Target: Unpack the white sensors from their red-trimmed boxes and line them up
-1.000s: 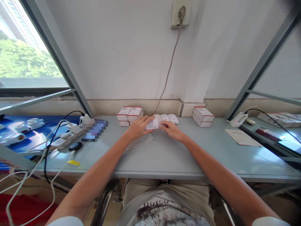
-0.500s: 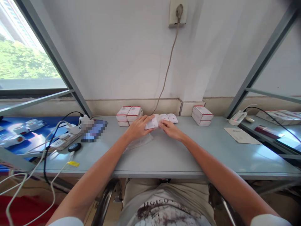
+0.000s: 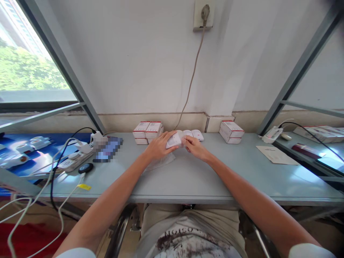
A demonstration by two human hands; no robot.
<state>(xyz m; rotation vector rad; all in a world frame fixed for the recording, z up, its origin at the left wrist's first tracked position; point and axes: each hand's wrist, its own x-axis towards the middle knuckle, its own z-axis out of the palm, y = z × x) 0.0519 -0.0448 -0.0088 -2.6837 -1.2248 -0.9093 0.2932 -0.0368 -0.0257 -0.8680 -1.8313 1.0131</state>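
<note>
My left hand point(image 3: 159, 146) is closed around a small white rounded device point(image 3: 173, 141), held tilted just above the table. At the device's right end, the fingertips of my right hand point(image 3: 195, 147) pinch what looks like clear plastic film point(image 3: 184, 140); its exact shape is hard to make out. Behind my hands lie more white devices of the same kind point(image 3: 197, 134), partly covered by my fingers. A crumpled clear plastic bag point(image 3: 162, 162) rests on the table under my left wrist.
White-and-red boxes point(image 3: 147, 132) are stacked behind my left hand, and another stack point(image 3: 231, 132) stands at right. On the left are a phone point(image 3: 108, 149), a power strip point(image 3: 75, 160) and a black round puck point(image 3: 85, 168) with cables. A paper sheet point(image 3: 276, 154) lies right.
My right hand has shifted very slightly to the right, with a little more clear film showing between it and the device. The left hand keeps its hold almost unmoved.
</note>
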